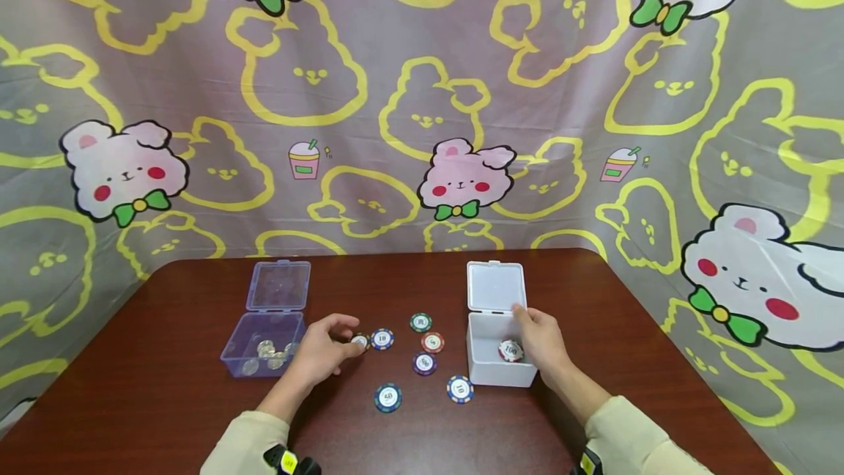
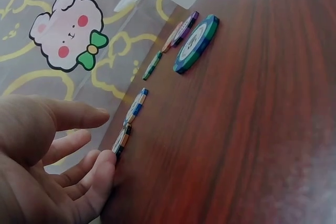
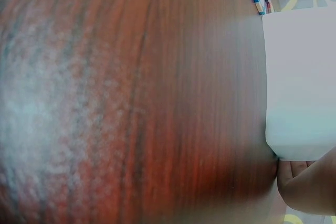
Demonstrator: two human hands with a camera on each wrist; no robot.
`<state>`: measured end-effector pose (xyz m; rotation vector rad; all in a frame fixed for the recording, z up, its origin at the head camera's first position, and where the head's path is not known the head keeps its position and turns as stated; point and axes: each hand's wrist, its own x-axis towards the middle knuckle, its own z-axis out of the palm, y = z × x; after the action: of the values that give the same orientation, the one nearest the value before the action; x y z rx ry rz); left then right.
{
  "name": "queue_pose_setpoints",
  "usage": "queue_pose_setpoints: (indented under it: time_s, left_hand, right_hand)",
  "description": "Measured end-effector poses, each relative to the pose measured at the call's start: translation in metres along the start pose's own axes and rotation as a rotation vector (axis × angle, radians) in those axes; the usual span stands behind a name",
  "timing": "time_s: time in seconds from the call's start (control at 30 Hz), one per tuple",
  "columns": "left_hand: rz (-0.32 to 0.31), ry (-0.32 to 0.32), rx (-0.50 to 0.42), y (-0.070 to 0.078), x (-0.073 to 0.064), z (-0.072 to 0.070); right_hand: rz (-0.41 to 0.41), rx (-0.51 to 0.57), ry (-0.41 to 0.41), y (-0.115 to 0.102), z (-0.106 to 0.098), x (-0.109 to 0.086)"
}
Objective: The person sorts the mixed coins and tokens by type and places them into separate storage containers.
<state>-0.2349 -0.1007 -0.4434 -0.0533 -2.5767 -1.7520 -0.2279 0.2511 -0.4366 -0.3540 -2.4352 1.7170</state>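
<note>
My left hand [image 1: 324,347] reaches over a black-edged poker chip [image 1: 360,342], its thumb and fingers spread apart around it. In the left wrist view, a fingertip is right at the edge of the black-edged chip [image 2: 121,140], and a blue-edged 10 chip [image 2: 136,106] lies against it. My right hand [image 1: 543,336] grips the right side of an open white plastic box [image 1: 502,374] near the back corner, by the hinged lid [image 1: 496,286]. Inside the white box lies a red-edged 100 chip [image 1: 511,350]. In the right wrist view, fingers [image 3: 298,167] press along the box's side, partly hidden.
A clear bluish box [image 1: 237,358] with its lid up stands at left, with several pale, coin-like discs inside. Between the boxes lie green [image 1: 420,322], red [image 1: 432,343], purple [image 1: 425,363] and blue chips [image 1: 387,397]. A patterned cloth [image 1: 369,94] hangs behind the table.
</note>
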Motion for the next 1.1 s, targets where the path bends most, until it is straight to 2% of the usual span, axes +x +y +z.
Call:
queue_pose_setpoints:
  time_s: [0.47, 0.9, 1.1]
  left_hand:
    - [0.007, -0.047, 0.108, -0.0031, 0.0089, 0.0010]
    - [0.016, -0.048, 0.263, -0.0033, 0.0088, 0.0029]
    - [0.012, -0.069, 0.280, -0.0014, 0.0089, 0.0015]
  right_hand:
    - [-0.003, -0.013, 0.006, -0.0003, 0.0000, 0.0000]
    - [-0.001, -0.005, 0.010, 0.0003, -0.0006, 0.0000]
    - [-0.020, -0.004, 0.017, 0.0005, -0.0003, 0.0000]
